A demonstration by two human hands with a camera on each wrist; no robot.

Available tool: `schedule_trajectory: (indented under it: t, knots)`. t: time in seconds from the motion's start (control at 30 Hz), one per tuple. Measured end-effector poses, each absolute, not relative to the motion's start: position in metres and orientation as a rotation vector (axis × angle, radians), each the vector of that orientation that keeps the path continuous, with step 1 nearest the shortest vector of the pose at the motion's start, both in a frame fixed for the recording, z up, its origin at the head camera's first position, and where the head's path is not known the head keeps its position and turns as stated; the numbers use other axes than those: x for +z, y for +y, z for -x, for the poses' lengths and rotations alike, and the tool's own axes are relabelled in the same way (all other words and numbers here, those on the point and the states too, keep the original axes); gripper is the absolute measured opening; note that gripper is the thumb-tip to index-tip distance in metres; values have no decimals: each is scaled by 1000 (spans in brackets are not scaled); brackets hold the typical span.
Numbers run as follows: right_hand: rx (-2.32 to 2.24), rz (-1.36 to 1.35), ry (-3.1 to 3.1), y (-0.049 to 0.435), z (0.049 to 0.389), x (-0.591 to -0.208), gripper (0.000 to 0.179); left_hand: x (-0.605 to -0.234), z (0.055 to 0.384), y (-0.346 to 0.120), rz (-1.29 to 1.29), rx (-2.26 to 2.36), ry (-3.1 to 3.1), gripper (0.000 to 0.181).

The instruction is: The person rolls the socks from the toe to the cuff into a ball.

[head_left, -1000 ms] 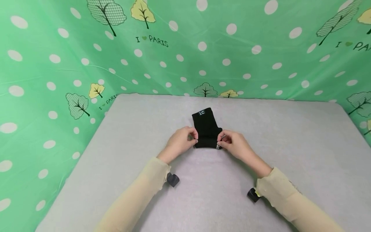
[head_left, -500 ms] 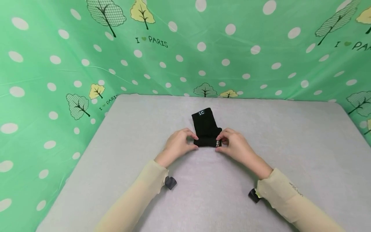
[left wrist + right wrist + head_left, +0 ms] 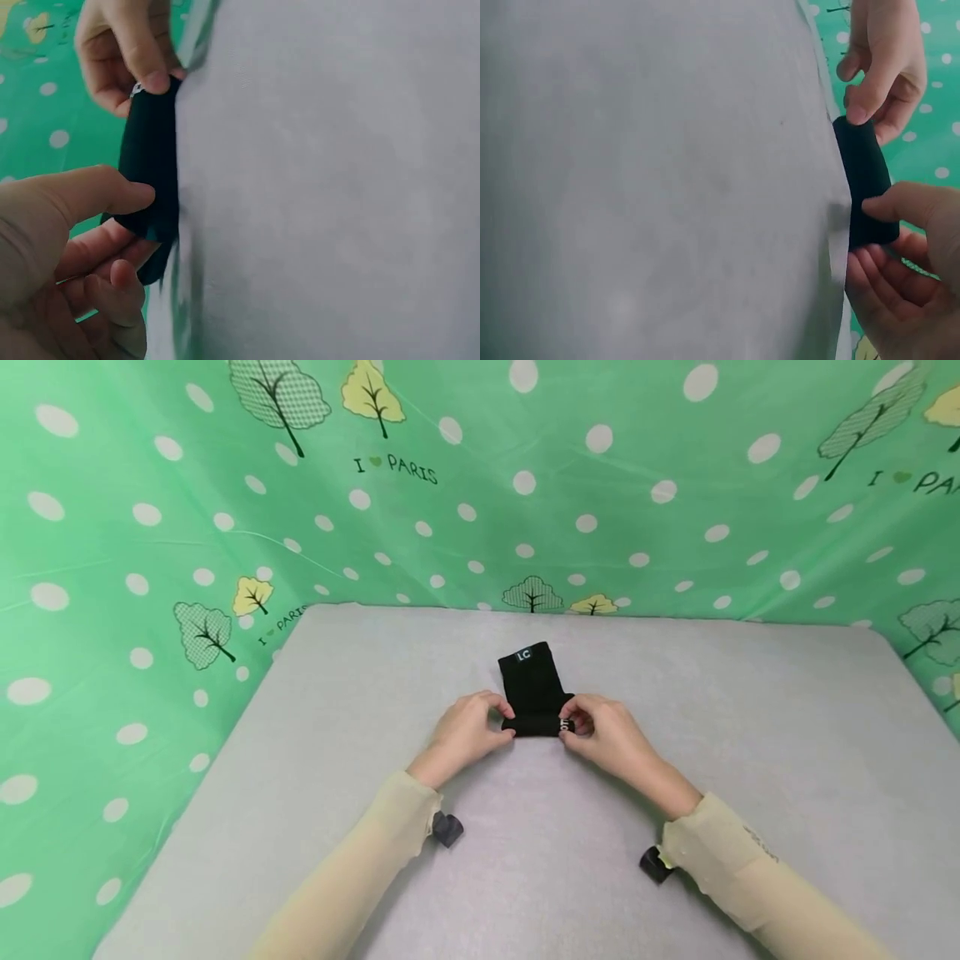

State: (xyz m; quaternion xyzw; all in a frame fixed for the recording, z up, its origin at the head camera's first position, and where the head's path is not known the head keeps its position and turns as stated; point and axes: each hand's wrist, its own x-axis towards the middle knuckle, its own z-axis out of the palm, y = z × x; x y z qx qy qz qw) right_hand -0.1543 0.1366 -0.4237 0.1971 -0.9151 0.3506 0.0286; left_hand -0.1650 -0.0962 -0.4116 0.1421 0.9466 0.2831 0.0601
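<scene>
A black sock [image 3: 531, 681] lies on the table in the head view, its far end flat with an "LC" label. The near end forms a thick roll, with white lettering at its right tip. My left hand [image 3: 467, 727] pinches the left end of this roll between thumb and fingers. At the right end, my right hand [image 3: 609, 731] pinches it the same way. In the left wrist view the thumb of my left hand [image 3: 67, 217] presses on the dark roll [image 3: 152, 150]. My right hand [image 3: 907, 277] has fingers under the roll in the right wrist view.
The grey table [image 3: 750, 718] spreads around the sock on all sides. A green dotted cloth with tree prints [image 3: 465, 477] hangs behind and at the sides. Small dark devices [image 3: 447, 829] sit at both sleeve cuffs.
The sock's near end has turned over into a tighter, narrower roll, slightly farther from me. Both hands spread their thumbs and fingers, then took hold of the roll again. The labelled end stayed in place.
</scene>
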Motion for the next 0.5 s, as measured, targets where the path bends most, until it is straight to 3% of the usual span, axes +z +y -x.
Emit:
schedule_trajectory:
  t: [0.5]
  knots:
    - [1472, -412, -2864, 137, 157, -423, 9, -417, 166, -100, -237, 1100, 2779, 9]
